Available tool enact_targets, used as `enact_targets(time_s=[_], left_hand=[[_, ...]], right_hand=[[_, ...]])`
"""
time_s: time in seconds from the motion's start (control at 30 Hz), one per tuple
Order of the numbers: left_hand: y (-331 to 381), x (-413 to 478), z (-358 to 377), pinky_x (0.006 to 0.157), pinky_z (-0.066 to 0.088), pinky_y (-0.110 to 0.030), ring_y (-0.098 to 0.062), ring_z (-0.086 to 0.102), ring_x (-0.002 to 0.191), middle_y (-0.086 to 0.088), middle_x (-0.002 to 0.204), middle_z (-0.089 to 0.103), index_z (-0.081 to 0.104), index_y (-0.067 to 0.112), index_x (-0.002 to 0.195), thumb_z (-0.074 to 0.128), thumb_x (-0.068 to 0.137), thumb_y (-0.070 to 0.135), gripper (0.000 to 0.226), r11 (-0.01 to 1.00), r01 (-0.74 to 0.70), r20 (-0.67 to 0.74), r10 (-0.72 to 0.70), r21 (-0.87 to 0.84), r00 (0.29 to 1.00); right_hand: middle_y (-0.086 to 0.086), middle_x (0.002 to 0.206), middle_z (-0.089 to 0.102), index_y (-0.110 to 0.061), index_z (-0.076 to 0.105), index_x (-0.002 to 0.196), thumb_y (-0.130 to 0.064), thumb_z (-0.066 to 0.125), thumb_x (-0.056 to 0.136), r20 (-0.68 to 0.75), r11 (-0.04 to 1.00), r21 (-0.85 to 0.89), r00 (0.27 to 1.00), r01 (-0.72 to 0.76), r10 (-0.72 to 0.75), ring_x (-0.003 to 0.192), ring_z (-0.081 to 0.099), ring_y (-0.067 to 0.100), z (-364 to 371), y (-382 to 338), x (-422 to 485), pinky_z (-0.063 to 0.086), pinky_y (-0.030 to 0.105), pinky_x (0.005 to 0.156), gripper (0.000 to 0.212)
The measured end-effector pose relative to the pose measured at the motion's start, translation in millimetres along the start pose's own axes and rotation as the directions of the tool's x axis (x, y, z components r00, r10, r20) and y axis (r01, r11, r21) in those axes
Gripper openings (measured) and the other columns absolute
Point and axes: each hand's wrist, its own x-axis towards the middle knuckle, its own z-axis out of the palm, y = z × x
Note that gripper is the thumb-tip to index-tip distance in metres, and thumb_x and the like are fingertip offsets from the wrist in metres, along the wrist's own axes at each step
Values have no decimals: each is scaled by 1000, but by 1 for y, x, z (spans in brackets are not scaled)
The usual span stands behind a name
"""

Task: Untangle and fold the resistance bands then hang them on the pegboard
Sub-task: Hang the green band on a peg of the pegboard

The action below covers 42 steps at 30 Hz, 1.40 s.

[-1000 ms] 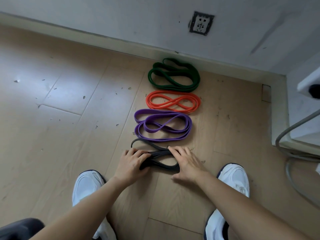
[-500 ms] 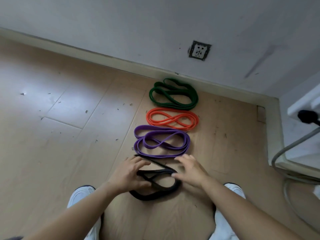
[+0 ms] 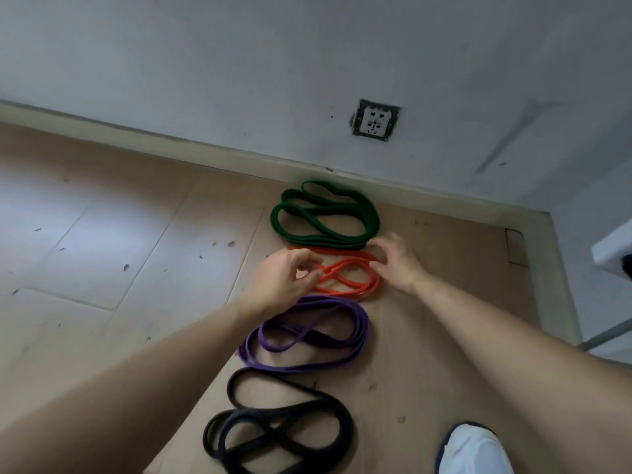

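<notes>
On the floor (image 3: 102,268) before you, four coiled bands lie in a row running from 6 to 12 o'clock: black band (image 3: 345,422) nearest, then purple band (image 3: 363,323), orange band (image 3: 372,284), and green band (image 3: 371,213) by the wall (image 3: 307,63). Your left hand (image 3: 284,278) pinches the orange band's 9 o'clock end with curled fingers. Your right hand (image 3: 398,265) pinches its 3 o'clock end. A shoe (image 3: 475,449) sits at 5 o'clock.
</notes>
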Motion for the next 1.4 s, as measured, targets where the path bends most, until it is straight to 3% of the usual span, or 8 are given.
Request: enact_targets(time_s=[0.1,0.2,0.47,0.7,0.83,1.0,1.13,1.4], left_hand=[[-10,25,17,83,56,-31,-3,67,89,15,93,72,72,27,113,70,92,35,23,998,37,-30,-39,-57,999],[-18,35,35,82,55,-27,-1,68,87,14,94,73,71,27,114,72,91,36,25,986,88,-60,-97,-144,993],[-18,26,25,94,51,-32,-8,61,109,9,121,66,63,26,130,73,86,45,49,995,31,-70,-38,-91,997],[49,25,-68,108,41,-40,-24,43,133,-1,153,44,38,22,153,73,76,55,90,981,-62,-163,93,183,982],[102,12,-131,97,48,-37,-22,55,116,1,129,64,55,22,139,78,80,48,68,975,-124,-166,155,185,974],[175,-29,-201,96,53,-39,-11,62,108,9,117,69,63,27,126,71,81,54,53,979,-185,-124,194,81,973],[230,-60,-237,94,58,-38,-7,68,99,11,108,70,63,26,124,80,80,42,50,978,-206,-58,204,-40,977],[303,-115,-289,91,59,-44,-27,72,93,-8,95,74,71,16,104,79,85,31,25,942,-197,-47,191,-273,980]], right_hand=[[17,138,46,-22,51,146,-18,71,92,40,999,-41,999,-19,20,130,48,37,1,10,34,41,38,107,58],[19,155,37,-32,37,154,-33,69,94,139,996,-68,988,-63,72,144,37,39,12,23,62,33,41,118,68],[6,101,64,-22,66,102,-35,72,90,120,992,81,988,93,-102,96,61,27,-16,8,77,49,39,82,18],[-3,85,64,-19,67,98,-33,73,92,176,929,209,923,305,-343,74,55,6,-129,-92,24,41,25,67,16],[-1,71,62,-17,69,95,-38,71,93,249,915,300,904,269,-347,64,57,11,-198,-144,-26,46,28,63,21],[10,88,67,-12,64,110,-23,80,86,332,882,395,856,256,-397,80,66,20,-274,-177,-115,55,33,73,31],[7,85,66,-5,64,113,-4,76,87,234,853,406,865,327,-443,79,64,18,-307,-188,-175,53,28,67,29],[12,88,66,-8,71,111,-17,77,84,-19,700,592,876,399,-483,83,67,26,-342,-212,-259,55,34,74,29]])
